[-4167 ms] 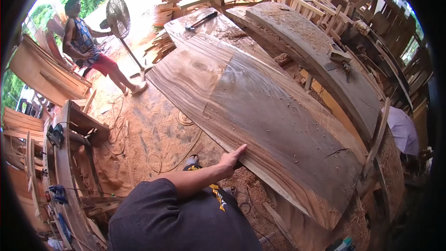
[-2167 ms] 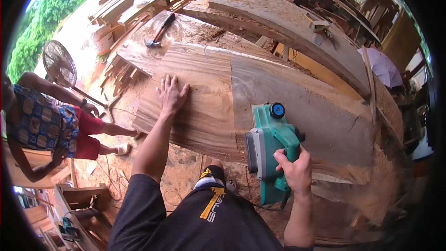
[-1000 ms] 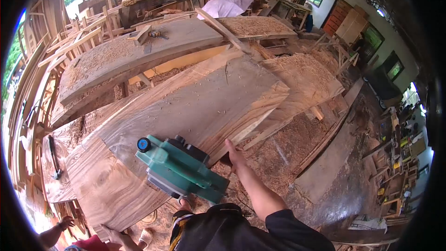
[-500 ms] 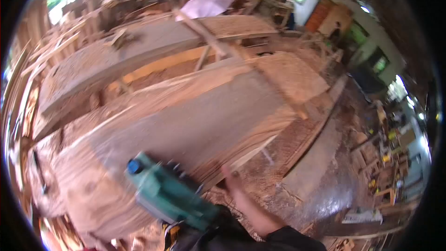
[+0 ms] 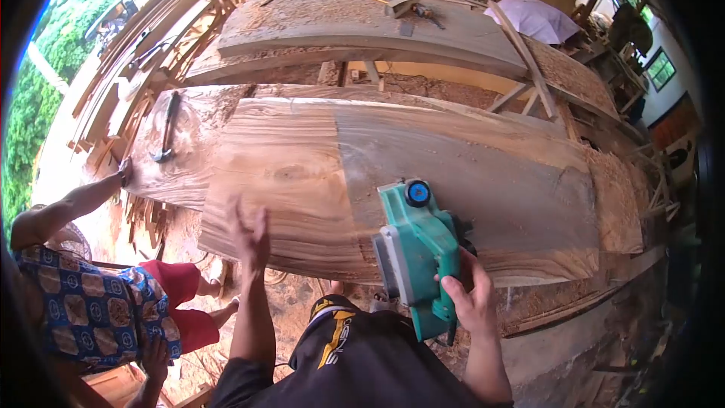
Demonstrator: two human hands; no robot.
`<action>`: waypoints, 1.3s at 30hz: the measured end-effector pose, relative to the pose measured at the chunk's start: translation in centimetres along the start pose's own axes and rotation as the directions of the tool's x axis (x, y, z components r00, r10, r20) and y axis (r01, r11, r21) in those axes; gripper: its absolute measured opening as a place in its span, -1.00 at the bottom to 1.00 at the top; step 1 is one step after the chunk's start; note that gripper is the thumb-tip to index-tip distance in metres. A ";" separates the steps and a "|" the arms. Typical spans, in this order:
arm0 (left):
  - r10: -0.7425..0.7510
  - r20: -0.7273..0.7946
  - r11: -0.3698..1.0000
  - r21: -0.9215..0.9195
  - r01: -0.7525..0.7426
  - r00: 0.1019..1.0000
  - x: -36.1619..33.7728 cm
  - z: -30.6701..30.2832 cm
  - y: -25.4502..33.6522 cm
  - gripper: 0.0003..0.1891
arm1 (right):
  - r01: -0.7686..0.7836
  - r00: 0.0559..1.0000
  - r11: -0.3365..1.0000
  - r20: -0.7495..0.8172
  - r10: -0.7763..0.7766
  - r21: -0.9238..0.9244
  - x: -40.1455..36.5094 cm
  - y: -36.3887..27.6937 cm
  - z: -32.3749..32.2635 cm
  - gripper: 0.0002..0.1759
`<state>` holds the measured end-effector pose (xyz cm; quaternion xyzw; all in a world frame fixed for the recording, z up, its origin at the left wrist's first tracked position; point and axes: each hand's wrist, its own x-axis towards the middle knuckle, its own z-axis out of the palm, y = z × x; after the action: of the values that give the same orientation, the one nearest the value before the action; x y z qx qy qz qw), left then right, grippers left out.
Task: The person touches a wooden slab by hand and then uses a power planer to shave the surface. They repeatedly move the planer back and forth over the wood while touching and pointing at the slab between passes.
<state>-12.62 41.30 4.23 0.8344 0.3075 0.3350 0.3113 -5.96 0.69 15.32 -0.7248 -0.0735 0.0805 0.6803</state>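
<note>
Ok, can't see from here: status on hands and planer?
Right hand grips planer, resting on slab. Left hand open, by slab's near edge. Co-worker's hand on under-board, far left.

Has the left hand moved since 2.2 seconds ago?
Yes. The left hand has drawn back across the slab, towards its near edge.

A broad wooden slab (image 5: 302,174) (half pale, half grey) is laid over a lower slab (image 5: 204,117). A green planer (image 5: 415,245) is set on it toward 5 o'clock. A hammer (image 5: 165,130) is laid on the lower slab at 9 o'clock. At 12 o'clock a shaving-strewn plank (image 5: 332,26) is seen.
</note>
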 end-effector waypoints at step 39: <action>-0.042 0.272 0.905 0.418 -0.079 0.961 10.1 9.4 -0.1 -0.35 | -0.035 0.973 0.999 0.229 0.036 -0.010 14.2 -1.3 15.3 -0.47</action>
<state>0.33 45.70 2.43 0.9232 0.3189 0.1443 0.1587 4.58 18.70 15.41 -0.7137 -0.1389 0.1756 0.6637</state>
